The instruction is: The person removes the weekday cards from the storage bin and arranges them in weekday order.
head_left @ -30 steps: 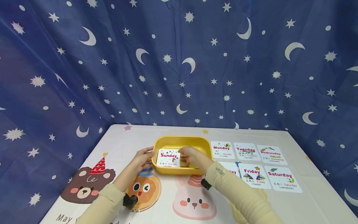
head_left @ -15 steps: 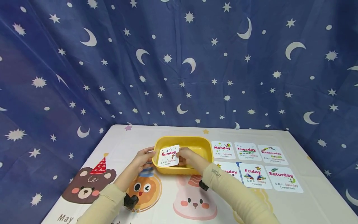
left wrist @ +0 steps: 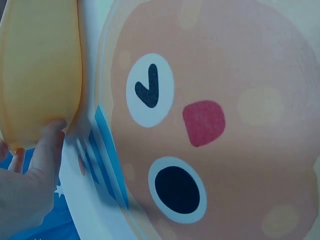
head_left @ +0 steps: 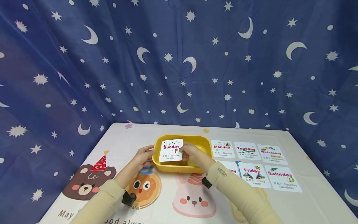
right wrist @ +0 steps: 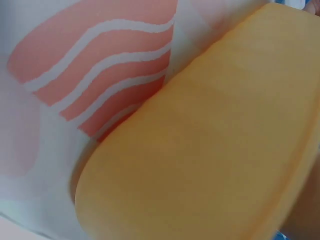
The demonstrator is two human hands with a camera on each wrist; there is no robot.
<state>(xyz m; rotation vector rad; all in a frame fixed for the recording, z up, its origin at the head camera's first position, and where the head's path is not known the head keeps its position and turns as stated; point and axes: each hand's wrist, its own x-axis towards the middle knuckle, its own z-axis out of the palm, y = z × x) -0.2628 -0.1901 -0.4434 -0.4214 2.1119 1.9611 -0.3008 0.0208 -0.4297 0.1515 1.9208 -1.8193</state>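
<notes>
The right grip [head_left: 191, 154] pinches the Sunday card [head_left: 171, 150] by its right edge and holds it tilted up, face toward the head camera, above the left half of the yellow tray [head_left: 202, 143]. A second ago the card lay low in the tray, close to flat; half a second ago it was tipped up on its edge, and now it stands higher, clear of the tray floor with its top edge at the far rim, so it is on its way out of the tray, not resting in it. The left grip [head_left: 144, 156] holds the tray's left end, thumb at the rim and fingers round the outer wall, and has not shifted across the three moments; the left wrist view shows a fingertip [left wrist: 50, 137] pressed against the yellow wall. The tray itself sits where it was on the surface [head_left: 307, 199], which is covered by a cloth printed with cartoon animal faces. To the right of the tray six day cards lie face up in two rows: Monday [head_left: 222, 149], Tuesday [head_left: 246, 151] and Wednesday [head_left: 271, 154] at the back, then a card partly hidden by the right sleeve, Friday [head_left: 253, 175] and Saturday [head_left: 283, 179] nearer. A blue curtain [head_left: 179, 62] with stars and moons hangs behind.
</notes>
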